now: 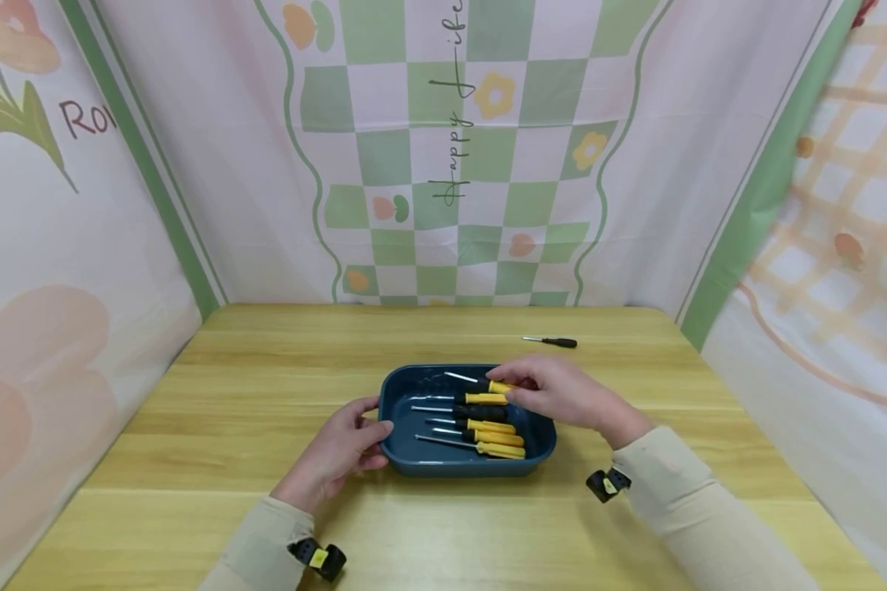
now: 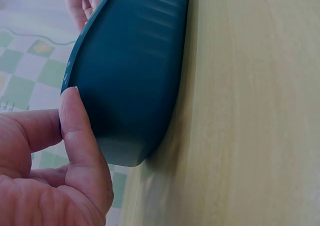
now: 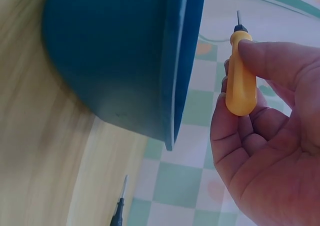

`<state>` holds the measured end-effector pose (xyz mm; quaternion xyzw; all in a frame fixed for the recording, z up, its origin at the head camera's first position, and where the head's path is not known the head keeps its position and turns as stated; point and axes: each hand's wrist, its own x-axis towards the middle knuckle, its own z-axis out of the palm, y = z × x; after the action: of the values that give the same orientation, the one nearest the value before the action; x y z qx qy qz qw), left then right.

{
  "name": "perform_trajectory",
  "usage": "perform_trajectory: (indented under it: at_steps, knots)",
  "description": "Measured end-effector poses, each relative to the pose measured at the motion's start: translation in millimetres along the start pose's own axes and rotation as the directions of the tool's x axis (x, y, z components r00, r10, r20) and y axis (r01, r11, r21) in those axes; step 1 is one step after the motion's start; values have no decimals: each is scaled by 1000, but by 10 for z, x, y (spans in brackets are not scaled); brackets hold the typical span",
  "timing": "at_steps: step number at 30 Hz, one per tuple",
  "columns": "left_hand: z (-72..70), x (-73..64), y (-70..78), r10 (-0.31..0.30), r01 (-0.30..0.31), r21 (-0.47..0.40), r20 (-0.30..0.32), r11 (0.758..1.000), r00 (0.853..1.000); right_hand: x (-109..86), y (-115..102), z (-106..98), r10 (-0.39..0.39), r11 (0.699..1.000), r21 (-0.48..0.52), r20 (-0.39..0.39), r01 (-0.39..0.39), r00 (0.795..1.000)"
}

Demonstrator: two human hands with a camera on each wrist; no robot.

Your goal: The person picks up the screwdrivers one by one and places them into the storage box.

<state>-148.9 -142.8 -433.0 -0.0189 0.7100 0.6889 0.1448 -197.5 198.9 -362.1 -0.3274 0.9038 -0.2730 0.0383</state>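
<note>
A dark blue rectangular tray (image 1: 458, 468) sits on the wooden table, several screwdrivers lying side by side in it. Most have yellow handles, such as the front screwdriver (image 1: 501, 451); one has a black handle (image 1: 480, 413). My left hand (image 1: 347, 447) grips the tray's left end, thumb over the rim, as the left wrist view also shows. Over the tray's back right part, my right hand (image 1: 554, 392) pinches a yellow-handled screwdriver (image 3: 242, 78) between thumb and fingers, its shaft pointing left. In the right wrist view this screwdriver stands beyond the tray's rim.
Behind the tray, towards the back right, a small black-handled screwdriver (image 1: 559, 342) lies on the table (image 1: 266, 353). Patterned cloth curtains (image 1: 458, 164) hang behind the table and on both sides. Each wrist carries a black strap device (image 1: 318, 559).
</note>
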Motion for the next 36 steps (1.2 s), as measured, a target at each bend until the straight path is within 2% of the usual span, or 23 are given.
perform_trajectory:
  at_steps: [9, 21, 28, 36]
  knots:
    - [-7, -2, -1, -5, 5, -5, 0, 1000, 1000, 15, -81, 91, 6, 1000, 21, 74, -7, 997]
    - [-16, -4, -6, -8, 8, -11, 5, 1000, 1000, 16, -147, 210, 10, 1000, 1, 112, -11, 994]
    - [-17, -3, -8, -3, 4, -13, 10, 1000, 1000, 37, -143, 257, -29, 1000, 16, 139, 27, 990]
    - [-20, -5, -11, -9, 9, -14, 9, 1000, 1000, 51, -150, 304, -40, 998, 50, 199, 31, 979]
